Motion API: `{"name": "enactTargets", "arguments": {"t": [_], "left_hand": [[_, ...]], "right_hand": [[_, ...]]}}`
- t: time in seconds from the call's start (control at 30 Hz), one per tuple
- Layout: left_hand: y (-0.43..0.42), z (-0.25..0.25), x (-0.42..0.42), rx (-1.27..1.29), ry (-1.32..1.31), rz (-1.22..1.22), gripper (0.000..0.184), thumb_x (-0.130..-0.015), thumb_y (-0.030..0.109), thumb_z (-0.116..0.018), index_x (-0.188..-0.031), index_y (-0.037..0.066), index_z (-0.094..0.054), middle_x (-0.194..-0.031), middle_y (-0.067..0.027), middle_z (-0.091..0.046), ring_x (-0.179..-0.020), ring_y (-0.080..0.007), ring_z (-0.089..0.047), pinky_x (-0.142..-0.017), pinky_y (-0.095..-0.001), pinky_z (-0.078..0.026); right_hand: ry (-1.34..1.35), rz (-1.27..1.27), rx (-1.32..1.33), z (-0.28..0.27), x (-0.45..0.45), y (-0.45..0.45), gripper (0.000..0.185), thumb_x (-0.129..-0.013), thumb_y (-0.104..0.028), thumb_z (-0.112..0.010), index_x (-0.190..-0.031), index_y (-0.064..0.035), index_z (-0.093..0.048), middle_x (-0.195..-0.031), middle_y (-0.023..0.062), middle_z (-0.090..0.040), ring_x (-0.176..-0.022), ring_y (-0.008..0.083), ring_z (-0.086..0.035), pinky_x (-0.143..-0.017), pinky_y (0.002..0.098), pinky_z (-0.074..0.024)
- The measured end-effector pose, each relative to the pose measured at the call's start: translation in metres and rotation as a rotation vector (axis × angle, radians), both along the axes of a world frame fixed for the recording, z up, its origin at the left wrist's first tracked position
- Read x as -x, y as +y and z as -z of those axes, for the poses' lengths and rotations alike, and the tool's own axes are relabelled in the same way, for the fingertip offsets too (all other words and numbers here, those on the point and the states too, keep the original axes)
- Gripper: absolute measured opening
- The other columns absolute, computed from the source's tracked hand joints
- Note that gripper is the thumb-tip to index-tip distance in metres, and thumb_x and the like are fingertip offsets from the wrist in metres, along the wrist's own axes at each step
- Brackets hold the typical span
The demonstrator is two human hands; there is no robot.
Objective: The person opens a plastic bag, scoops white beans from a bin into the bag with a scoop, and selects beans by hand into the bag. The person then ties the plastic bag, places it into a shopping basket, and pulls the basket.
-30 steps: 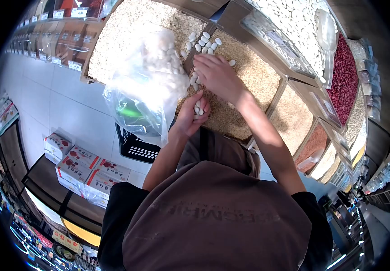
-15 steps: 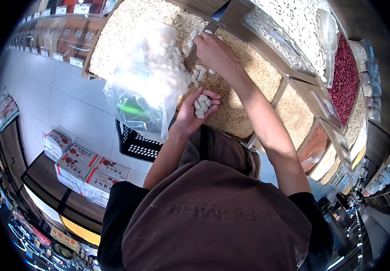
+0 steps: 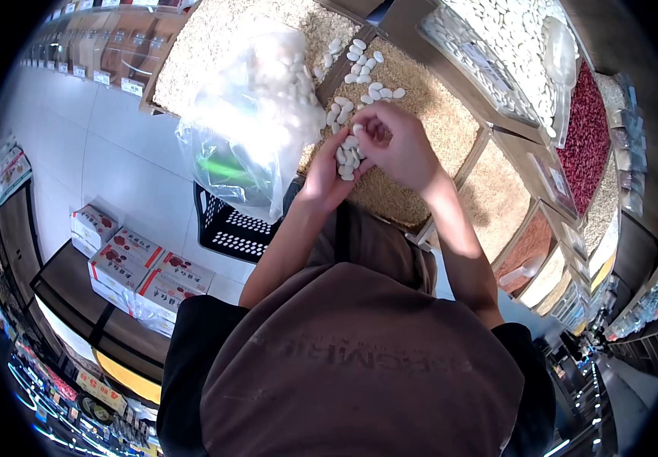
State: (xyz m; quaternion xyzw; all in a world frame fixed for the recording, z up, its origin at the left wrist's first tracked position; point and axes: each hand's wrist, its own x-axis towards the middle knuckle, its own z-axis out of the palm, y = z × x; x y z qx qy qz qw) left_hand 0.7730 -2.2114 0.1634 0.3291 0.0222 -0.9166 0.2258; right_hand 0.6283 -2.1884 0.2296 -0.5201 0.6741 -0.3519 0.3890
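Observation:
My left hand (image 3: 323,181) is cupped palm up around a small heap of white beans (image 3: 348,161). Right above that palm, my right hand (image 3: 403,148) has thumb and fingers pinched at a white bean (image 3: 357,129). More loose white beans (image 3: 364,70) lie scattered over the brown grain (image 3: 412,80) and the divider beside it. To the left, a clear plastic bag (image 3: 226,126) bulges with white beans in its upper part and shows a green patch lower down. The bag rests over the edge of the pale flake bin.
A black perforated basket (image 3: 226,228) is below the bag. Pale flakes (image 3: 211,46) fill the bin at upper left. White beans with a clear scoop (image 3: 561,53) and dark red beans (image 3: 584,137) occupy bins at right. Printed boxes (image 3: 127,259) are stacked at lower left.
My right hand has come down from the loose beans near the divider to my left palm. The view has shifted slightly, and the scattered beans behind the right hand are now exposed.

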Motion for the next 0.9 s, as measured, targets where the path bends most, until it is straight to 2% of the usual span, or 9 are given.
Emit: {"name": "enactTargets", "arguments": {"t": [0.1, 0.2, 0.37, 0.57, 0.6, 0.67, 0.7, 0.77, 0.9], "left_hand": [[0.011, 0.018, 0.002, 0.044, 0.117, -0.001, 0.037, -0.108, 0.034, -0.039, -0.11, 0.005, -0.062, -0.105, -0.0068, -0.067, -0.095, -0.0169, -0.065, -0.085, -0.0324, -0.052], [0.027, 0.009, 0.005, -0.037, 0.002, -0.11, 0.033, -0.105, 0.035, -0.049, -0.087, 0.01, -0.061, -0.087, -0.005, -0.065, -0.084, -0.0165, -0.062, -0.074, -0.0311, -0.05], [0.059, -0.016, -0.03, -0.039, 0.17, -0.177, 0.031, -0.103, 0.029, -0.052, -0.081, 0.008, -0.059, -0.079, -0.0064, -0.06, -0.078, -0.0199, -0.058, -0.07, -0.0315, -0.051], [0.066, -0.101, -0.109, -0.007, 0.192, -0.568, 0.028, -0.104, 0.021, -0.048, -0.086, 0.001, -0.056, -0.085, -0.0108, -0.06, -0.083, -0.0219, -0.059, -0.074, -0.0326, -0.055], [0.059, -0.11, -0.118, 0.036, 0.171, -0.599, 0.028, -0.105, 0.021, -0.047, -0.088, 0.001, -0.056, -0.085, -0.0112, -0.06, -0.084, -0.0226, -0.06, -0.075, -0.0337, -0.056], [0.034, -0.11, -0.134, 0.132, 0.128, -0.647, 0.026, -0.106, 0.02, -0.044, -0.095, -0.001, -0.054, -0.088, -0.0128, -0.06, -0.086, -0.0252, -0.061, -0.079, -0.0367, -0.057], [0.019, -0.109, -0.137, 0.16, 0.13, -0.663, 0.026, -0.106, 0.02, -0.042, -0.097, -0.002, -0.053, -0.09, -0.0139, -0.061, -0.088, -0.026, -0.062, -0.081, -0.0382, -0.058], [-0.008, -0.111, -0.132, 0.151, 0.055, -0.669, 0.026, -0.106, 0.017, -0.042, -0.096, -0.004, -0.053, -0.093, -0.0152, -0.059, -0.089, -0.0266, -0.06, -0.082, -0.0391, -0.058], [-0.067, -0.077, -0.117, 0.163, -0.177, -0.501, 0.027, -0.104, 0.014, -0.042, -0.108, -0.011, -0.054, -0.101, -0.0198, -0.062, -0.092, -0.0311, -0.064, -0.087, -0.0417, -0.059]], "right_hand": [[0.141, -0.098, 0.0, -0.011, -0.009, 0.026, 0.018, -0.089, -0.01, -0.069, -0.106, -0.0039, -0.068, -0.091, 0.0059, -0.066, -0.077, 0.0147, -0.063, -0.069, 0.0275, -0.05], [0.096, 0.079, 0.177, -0.021, -0.007, 0.043, 0.023, -0.089, -0.012, -0.069, -0.109, -0.0031, -0.066, -0.1, 0.01, -0.066, -0.073, 0.019, -0.061, -0.069, 0.0323, -0.0529], [0.016, 0.086, 0.246, -0.027, -0.012, 0.053, 0.028, -0.09, -0.016, -0.07, -0.113, -0.0012, -0.064, -0.103, 0.013, -0.067, -0.082, 0.0225, -0.066, -0.07, 0.0345, -0.0536], [0.566, -0.114, 0.356, -0.057, -0.097, -0.023, 0.057, -0.086, -0.038, -0.076, -0.118, 0.0056, -0.06, -0.117, 0.0253, -0.062, -0.086, 0.0263, -0.068, -0.077, 0.0416, -0.0575], [0.554, -0.112, 0.364, -0.049, -0.113, -0.037, 0.057, -0.086, -0.038, -0.076, -0.118, 0.0056, -0.06, -0.117, 0.0253, -0.062, -0.086, 0.0263, -0.068, -0.077, 0.0416, -0.0575], [0.946, -0.04, 0.386, -0.029, -0.133, -0.058, 0.044, -0.09, -0.023, -0.069, -0.118, 0.0099, -0.06, -0.108, 0.0269, -0.065, -0.085, 0.0264, -0.07, -0.069, 0.0409, -0.059], [0.95, -0.045, 0.403, -0.035, -0.127, -0.06, 0.044, -0.09, -0.023, -0.069, -0.118, 0.0099, -0.06, -0.108, 0.0269, -0.065, -0.085, 0.0264, -0.07, -0.069, 0.0409, -0.059], [0.591, -0.344, 0.002, -0.045, -0.106, -0.062, 0.029, -0.092, -0.008, -0.061, -0.114, 0.0117, -0.062, -0.091, 0.0245, -0.069, -0.075, 0.0263, -0.071, -0.061, 0.036, -0.0588], [0.278, -0.196, -0.051, -0.059, -0.078, -0.047, 0.024, -0.097, -0.005, -0.051, -0.111, 0.0117, -0.063, -0.073, 0.0196, -0.068, -0.059, 0.025, -0.068, -0.051, 0.0346, -0.0562]]}}
